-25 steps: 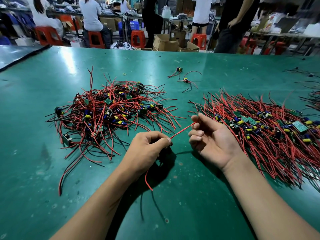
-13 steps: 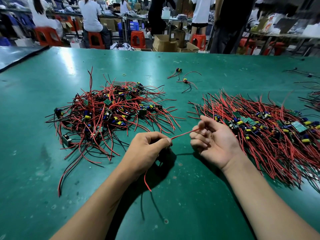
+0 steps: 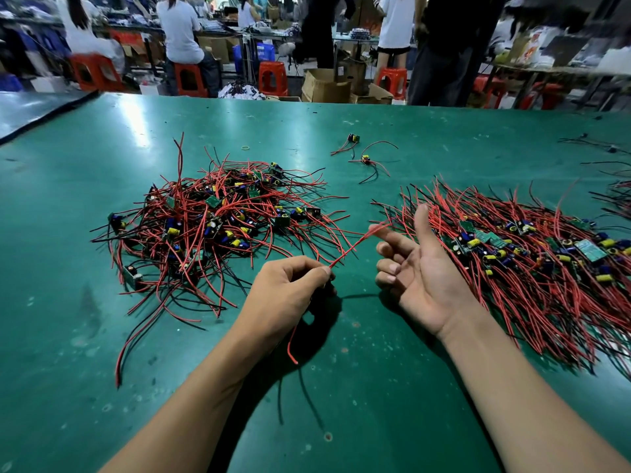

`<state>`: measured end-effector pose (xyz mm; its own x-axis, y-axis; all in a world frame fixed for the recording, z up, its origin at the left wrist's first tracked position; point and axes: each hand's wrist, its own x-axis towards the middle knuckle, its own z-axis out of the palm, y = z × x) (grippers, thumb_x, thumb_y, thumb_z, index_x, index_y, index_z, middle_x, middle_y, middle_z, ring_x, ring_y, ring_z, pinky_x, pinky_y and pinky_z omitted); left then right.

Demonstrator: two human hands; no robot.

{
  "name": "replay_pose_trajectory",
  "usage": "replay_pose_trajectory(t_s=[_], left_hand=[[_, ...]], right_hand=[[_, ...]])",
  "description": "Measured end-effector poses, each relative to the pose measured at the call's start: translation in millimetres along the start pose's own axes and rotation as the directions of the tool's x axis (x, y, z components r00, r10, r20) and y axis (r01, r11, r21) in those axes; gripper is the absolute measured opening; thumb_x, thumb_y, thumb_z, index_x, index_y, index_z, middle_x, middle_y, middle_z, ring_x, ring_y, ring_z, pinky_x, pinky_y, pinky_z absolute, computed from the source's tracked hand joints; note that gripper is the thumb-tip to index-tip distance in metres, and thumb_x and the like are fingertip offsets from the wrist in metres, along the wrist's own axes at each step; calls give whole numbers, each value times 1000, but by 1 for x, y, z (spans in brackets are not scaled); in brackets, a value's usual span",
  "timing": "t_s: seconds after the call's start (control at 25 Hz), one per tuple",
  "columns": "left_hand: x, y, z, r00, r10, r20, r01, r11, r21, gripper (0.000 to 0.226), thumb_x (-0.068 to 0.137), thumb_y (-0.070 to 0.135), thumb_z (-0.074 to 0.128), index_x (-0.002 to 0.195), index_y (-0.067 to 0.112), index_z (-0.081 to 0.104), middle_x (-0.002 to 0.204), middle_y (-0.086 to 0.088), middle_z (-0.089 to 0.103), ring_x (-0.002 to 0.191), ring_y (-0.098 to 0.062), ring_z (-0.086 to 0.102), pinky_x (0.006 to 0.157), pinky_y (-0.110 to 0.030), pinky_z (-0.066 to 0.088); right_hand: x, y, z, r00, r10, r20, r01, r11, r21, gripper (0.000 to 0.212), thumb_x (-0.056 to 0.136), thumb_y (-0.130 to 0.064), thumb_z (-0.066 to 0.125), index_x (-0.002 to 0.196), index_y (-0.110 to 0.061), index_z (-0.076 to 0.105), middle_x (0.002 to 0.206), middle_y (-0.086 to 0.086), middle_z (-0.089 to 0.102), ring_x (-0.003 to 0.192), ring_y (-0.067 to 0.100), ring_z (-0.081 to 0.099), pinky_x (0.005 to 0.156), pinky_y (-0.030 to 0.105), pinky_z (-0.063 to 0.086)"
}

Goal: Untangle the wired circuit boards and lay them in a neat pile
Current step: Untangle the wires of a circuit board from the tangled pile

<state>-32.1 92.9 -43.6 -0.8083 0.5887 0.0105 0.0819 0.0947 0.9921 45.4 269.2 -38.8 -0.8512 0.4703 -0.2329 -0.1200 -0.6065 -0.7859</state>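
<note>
A tangled heap of wired circuit boards (image 3: 218,230), red and black leads with small green boards, lies left of centre on the green table (image 3: 341,387). On the right, a flatter pile (image 3: 532,268) has its wires combed roughly one way. My left hand (image 3: 290,295) grips one wired board, mostly hidden in the fist; its red wire (image 3: 355,245) runs up and right from my thumb, another red lead hangs below. My right hand (image 3: 416,271) is palm up with thumb raised and fingers loosely curled; the wire's tip lies by its index finger.
Two loose wired boards (image 3: 365,158) lie farther back in the middle. More wires (image 3: 614,192) sit at the right edge. Beyond the table's far edge are people, red stools (image 3: 271,76) and cardboard boxes (image 3: 326,85).
My right hand has let go of the red wire and opened, thumb lifting away. The wire's free end now points past my index finger. My left hand has stayed put.
</note>
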Motion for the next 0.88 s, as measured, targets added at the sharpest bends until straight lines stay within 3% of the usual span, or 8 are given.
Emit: replay_pose_trajectory(t_s=[0.12, 0.28, 0.44, 0.72, 0.88], left_hand=[[-1, 1, 0, 1000, 19, -8, -19, 1000, 5, 16, 91, 10, 64, 82, 0, 73, 66, -4, 72, 52, -2, 60, 51, -7, 42], [1, -1, 0, 1000, 11, 15, -11, 1000, 5, 15, 90, 9, 65, 80, 3, 73, 68, -7, 73, 55, -7, 62, 53, -10, 45], [2, -2, -2, 998, 0, 60, -2, 999, 34, 16, 90, 9, 65, 77, 5, 73, 63, -2, 69, 54, -7, 59, 53, -13, 45], [2, -2, -1, 993, -34, 111, 32, 999, 21, 16, 89, 10, 65, 76, 6, 74, 67, -6, 71, 58, -14, 59, 56, -21, 46], [2, -1, -2, 992, -34, 118, 31, 999, 21, 17, 90, 11, 64, 77, 6, 74, 66, -5, 71, 60, -16, 57, 56, -24, 46]], right_hand=[[-1, 2, -1, 998, -32, 56, 34, 999, -38, 61, 72, -67, 62, 98, -13, 73, 71, -4, 55, 51, 7, 36, 45, 18, 33], [-3, 18, 2, 975, -80, 206, 135, 954, -266, 30, 77, -35, 75, 100, -16, 78, 74, -5, 57, 50, 6, 40, 45, 17, 32], [-1, 31, 6, 977, -189, 101, 215, 848, -485, 14, 89, -25, 71, 95, -16, 79, 65, -7, 57, 45, 7, 38, 41, 17, 27], [7, 18, -6, 935, -335, -116, 252, 858, -447, 17, 94, -22, 66, 92, -6, 71, 67, -3, 53, 42, 5, 36, 40, 16, 22], [7, 18, -6, 910, -391, -136, 290, 836, -467, 11, 95, -18, 67, 87, -17, 74, 56, -14, 53, 42, 5, 38, 38, 14, 26]])
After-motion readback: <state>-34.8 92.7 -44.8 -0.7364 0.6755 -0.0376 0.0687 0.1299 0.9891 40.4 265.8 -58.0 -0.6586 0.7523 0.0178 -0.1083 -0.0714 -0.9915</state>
